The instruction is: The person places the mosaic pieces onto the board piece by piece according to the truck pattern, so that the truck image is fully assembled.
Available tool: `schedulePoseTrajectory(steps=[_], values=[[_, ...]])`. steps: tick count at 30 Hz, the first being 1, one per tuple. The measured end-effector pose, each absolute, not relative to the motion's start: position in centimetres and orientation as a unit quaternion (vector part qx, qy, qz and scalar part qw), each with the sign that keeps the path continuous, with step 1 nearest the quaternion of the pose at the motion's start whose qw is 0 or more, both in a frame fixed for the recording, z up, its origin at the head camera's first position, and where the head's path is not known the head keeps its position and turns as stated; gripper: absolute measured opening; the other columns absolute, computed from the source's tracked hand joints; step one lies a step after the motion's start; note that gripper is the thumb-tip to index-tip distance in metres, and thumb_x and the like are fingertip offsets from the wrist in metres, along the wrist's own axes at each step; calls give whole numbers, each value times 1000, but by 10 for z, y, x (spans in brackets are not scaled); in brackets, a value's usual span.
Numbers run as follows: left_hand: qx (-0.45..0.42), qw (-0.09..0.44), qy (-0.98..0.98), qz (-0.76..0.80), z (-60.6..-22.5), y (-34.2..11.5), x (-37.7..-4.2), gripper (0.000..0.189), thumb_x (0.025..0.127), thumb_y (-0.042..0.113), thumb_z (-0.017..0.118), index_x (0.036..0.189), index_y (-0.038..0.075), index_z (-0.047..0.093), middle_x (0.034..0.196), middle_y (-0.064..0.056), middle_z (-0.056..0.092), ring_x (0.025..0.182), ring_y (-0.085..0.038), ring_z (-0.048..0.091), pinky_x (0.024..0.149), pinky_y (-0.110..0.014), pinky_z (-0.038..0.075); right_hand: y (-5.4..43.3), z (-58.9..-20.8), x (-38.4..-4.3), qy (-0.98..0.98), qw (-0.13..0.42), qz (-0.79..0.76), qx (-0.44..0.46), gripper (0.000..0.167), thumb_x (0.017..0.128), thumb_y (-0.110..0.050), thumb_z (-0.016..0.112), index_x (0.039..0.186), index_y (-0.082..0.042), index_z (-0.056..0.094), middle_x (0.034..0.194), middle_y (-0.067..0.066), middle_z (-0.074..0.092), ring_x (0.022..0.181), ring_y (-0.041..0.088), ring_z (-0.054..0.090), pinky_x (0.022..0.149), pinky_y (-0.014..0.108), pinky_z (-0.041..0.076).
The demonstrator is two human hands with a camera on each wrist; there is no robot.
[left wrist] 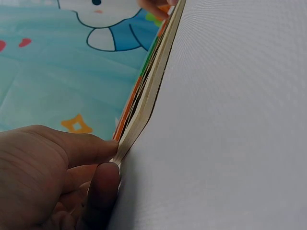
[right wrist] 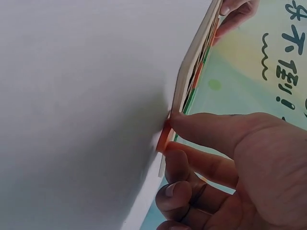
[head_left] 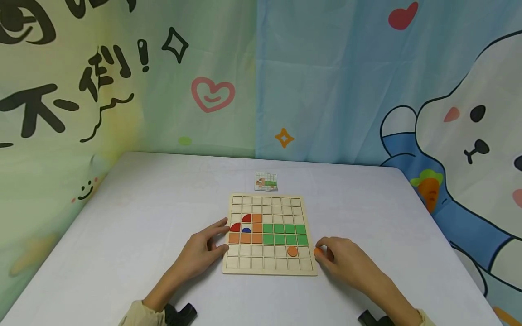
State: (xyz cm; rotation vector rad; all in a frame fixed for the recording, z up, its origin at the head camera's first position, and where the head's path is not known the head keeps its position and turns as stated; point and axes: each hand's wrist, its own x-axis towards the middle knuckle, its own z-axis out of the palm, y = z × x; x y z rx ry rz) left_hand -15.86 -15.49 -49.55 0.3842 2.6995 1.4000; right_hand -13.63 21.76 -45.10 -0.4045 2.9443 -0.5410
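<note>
A pale wooden grid board (head_left: 269, 267) lies on the white table, with coloured flat pieces in its squares. My left hand (head_left: 204, 246) rests at the board's left side, thumb and fingertips touching the edge; the left wrist view has them right at its corner. Just off the right edge, my right hand (head_left: 346, 260) pinches a small orange piece (right wrist: 164, 136) between thumb and fingers, which hide most of it. An orange disc (head_left: 292, 251) lies on the board near that hand. Green squares (head_left: 284, 234) fill two rows at the right, beside orange squares (head_left: 245, 238) at the left.
Two red quarter-round pieces (head_left: 246, 218) and a blue half-round piece (head_left: 246, 230) sit among the orange squares. Behind the board lies a small picture card (head_left: 266, 181) with a gridded pattern. A printed curtain (head_left: 326, 90) hangs along the table's far edge.
</note>
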Motion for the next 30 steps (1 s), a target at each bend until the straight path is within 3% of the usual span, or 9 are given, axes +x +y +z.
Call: schedulePoseTrajectory(steps=[15, 30], values=[[120, 42, 881, 455, -495, -154, -159, 49, 92, 9, 80, 139, 6, 69, 160, -8, 56, 65, -2, 45, 59, -19, 40, 220, -455, -136, 973, 77, -181, -122, 20, 94, -19, 80, 112, -12, 77, 67, -9, 52, 61, 5, 44, 56, 22, 37], [123, 43, 881, 454, -497, -155, -160, 49, 92, 9, 80, 140, 6, 69, 161, -8, 56, 65, -2, 45, 59, -19, 40, 220, -455, -137, 975, 82, -180, -105, 16, 98, -19, 76, 113, -12, 78, 67, -8, 54, 62, 7, 45, 56, 23, 38]])
